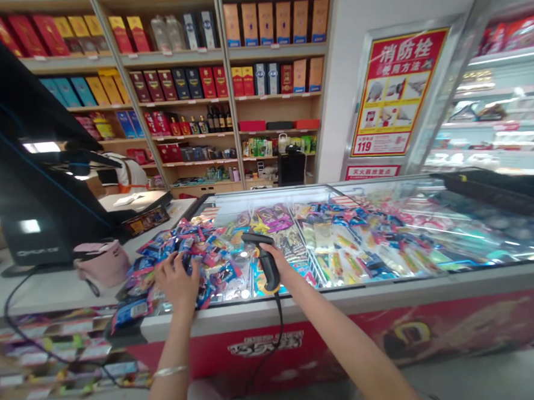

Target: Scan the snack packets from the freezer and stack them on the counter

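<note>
Three rows and more of boxed and bottled goods fill the shelves (261,111) at the back, with orange boxes (266,24) along the top. To their right, a red and yellow poster (399,95) hangs on the wall, and beyond it stands a lit display case (510,106). A black terminal (29,232) rises on the counter (51,297) at far left, a pink pouch (103,270) just beside it, between terminal and packets. A long freezer (329,335) with a red front runs across the middle; a dark cover (497,193) lies over its far right end. Much stock shows through its glass.

Many small packets (228,273), mostly blue and red, are heaped on the freezer's left end, some overhanging the front corner. The left hand (178,282), a silver bracelet (171,371) on its wrist, is on this heap with fingers curved down; whether it grips a packet cannot be told. The right hand (278,262) grasps the scanner (269,271) by its handle, just right of the heap and above the glass. Its head points leftward, toward the packets, and its cable (281,326) hangs down the freezer's front, between the two forearms.
</note>
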Action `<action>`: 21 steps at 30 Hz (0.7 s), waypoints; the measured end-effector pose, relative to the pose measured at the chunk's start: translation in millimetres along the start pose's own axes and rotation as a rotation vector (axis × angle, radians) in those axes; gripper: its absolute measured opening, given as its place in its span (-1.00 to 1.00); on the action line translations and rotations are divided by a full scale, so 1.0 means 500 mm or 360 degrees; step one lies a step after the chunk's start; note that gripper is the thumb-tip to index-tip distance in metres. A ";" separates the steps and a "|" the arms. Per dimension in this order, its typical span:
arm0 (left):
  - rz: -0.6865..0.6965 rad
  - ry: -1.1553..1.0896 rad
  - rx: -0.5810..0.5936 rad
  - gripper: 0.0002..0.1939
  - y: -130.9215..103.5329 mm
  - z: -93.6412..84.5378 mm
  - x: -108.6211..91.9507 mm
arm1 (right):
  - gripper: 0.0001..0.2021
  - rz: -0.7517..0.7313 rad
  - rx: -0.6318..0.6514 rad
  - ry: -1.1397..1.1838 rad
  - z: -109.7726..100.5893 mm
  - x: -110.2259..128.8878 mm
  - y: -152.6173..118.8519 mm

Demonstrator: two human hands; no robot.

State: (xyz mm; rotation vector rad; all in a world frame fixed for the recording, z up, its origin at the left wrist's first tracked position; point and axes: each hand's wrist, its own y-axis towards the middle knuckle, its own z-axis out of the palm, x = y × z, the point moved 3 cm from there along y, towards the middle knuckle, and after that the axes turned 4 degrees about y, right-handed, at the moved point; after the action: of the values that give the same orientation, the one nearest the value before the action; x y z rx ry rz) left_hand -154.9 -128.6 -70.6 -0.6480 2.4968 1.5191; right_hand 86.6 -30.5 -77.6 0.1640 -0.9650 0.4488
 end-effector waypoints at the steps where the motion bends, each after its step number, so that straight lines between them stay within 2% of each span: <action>1: -0.0006 0.0006 -0.0015 -0.59 0.002 -0.003 -0.011 | -0.73 -0.0009 -0.0002 0.0007 -0.013 0.012 -0.009; 3: 0.0000 -0.0002 -0.0033 -0.59 0.006 -0.007 -0.051 | -0.73 -0.0054 -0.0028 0.0011 -0.046 0.045 -0.028; 5: 0.0060 -0.0059 -0.0019 -0.59 0.009 -0.003 -0.114 | -0.74 -0.0126 -0.0088 0.0020 -0.085 0.087 -0.050; 9: 0.0273 -0.0230 0.0079 -0.58 0.007 0.026 -0.276 | -0.77 -0.0270 -0.0250 0.0065 -0.172 0.183 -0.099; 13: 0.0491 -0.0405 0.0211 -0.59 -0.004 0.062 -0.432 | -0.72 -0.0294 -0.0418 -0.0010 -0.271 0.264 -0.146; 17: 0.0798 -0.0576 0.0399 -0.58 -0.032 0.093 -0.569 | -0.71 -0.0370 -0.0631 0.0004 -0.371 0.324 -0.184; 21: 0.1181 -0.0662 0.0719 -0.52 -0.088 0.131 -0.682 | -0.72 -0.0473 -0.0668 0.0026 -0.458 0.358 -0.210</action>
State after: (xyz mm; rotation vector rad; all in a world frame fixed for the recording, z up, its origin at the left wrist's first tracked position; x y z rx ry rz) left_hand 163.5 8.0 -21.2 0.6594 2.6907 0.9987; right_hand 392.9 4.2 -53.3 -0.0769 -0.9797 -0.0297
